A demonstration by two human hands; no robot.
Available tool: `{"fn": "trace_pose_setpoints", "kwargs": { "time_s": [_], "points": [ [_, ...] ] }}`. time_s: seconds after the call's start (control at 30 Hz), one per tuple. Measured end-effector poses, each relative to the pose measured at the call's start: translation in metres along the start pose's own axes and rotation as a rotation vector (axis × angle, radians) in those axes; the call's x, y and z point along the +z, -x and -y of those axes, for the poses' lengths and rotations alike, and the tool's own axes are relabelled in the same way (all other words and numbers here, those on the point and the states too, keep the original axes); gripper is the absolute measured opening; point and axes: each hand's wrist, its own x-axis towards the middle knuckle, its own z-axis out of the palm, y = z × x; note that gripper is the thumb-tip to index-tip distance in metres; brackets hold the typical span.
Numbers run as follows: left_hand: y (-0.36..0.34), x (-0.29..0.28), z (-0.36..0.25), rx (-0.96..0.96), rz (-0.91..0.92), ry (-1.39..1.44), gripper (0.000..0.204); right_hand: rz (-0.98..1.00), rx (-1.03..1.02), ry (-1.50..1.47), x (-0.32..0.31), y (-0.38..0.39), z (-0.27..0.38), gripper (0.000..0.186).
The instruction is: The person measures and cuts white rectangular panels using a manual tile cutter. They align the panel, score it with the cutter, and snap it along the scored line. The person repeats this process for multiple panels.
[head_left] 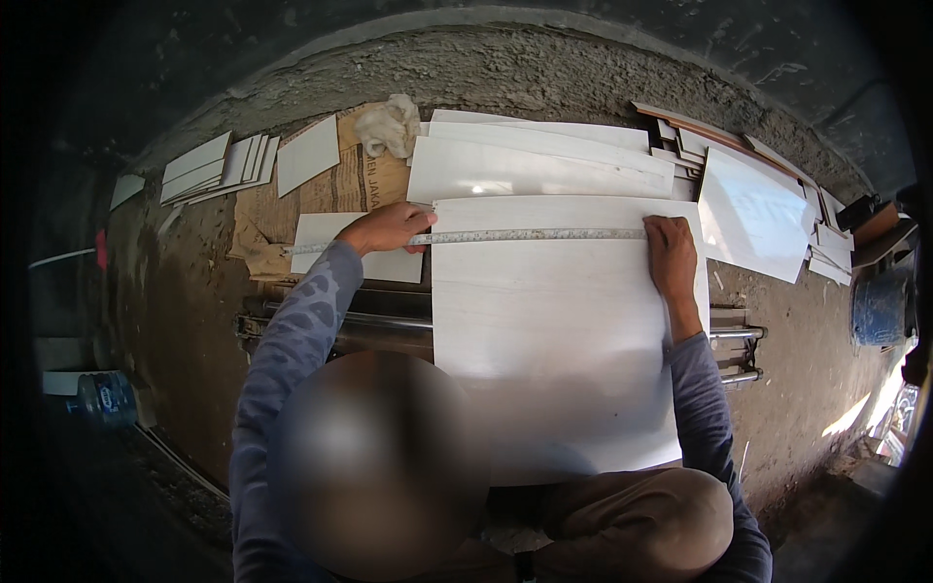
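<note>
A large white tile [554,321] lies in front of me, over the metal rails of a tile cutter [384,319]. A worn measuring tape [535,235] runs across its far part from left to right. At the tile's left edge my left hand [387,229] pinches the tape, whose left end stretches on over a smaller white tile piece [394,264]. My right hand [673,260] has its fingertips curled together on the tape near the tile's right side. A blurred patch covers the lower left of the tile.
Beyond the tile lie long white tile strips [544,160], brown cardboard [267,214] and a crumpled pale cloth [391,124]. Cut tile pieces lie at the far left [219,170] and right [753,209]. A blue bucket [880,306] stands right, a blue plastic bottle [107,398] left.
</note>
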Motion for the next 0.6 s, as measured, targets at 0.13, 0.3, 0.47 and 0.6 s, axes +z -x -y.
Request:
{"fn": "trace_pose_setpoints", "kwargs": {
  "time_s": [0.13,0.3,0.47,0.6],
  "points": [
    [-0.013,0.005,0.001,0.006,-0.096,-0.050,0.054,-0.028,-0.089,-0.032,-0.004,0.015,0.002,0.013],
    [-0.023,0.000,0.011,-0.029,-0.279,0.182,0.052,-0.019,-0.124,-0.027,-0.007,0.017,0.003,0.013],
    [-0.013,-0.016,0.018,0.056,-0.293,0.126,0.051,-0.064,-0.142,0.011,-0.006,0.019,0.005,0.011],
    [0.005,-0.020,0.020,0.112,-0.076,-0.053,0.046,-0.120,-0.109,0.145,-0.003,0.024,0.008,0.011]
  ]
}}
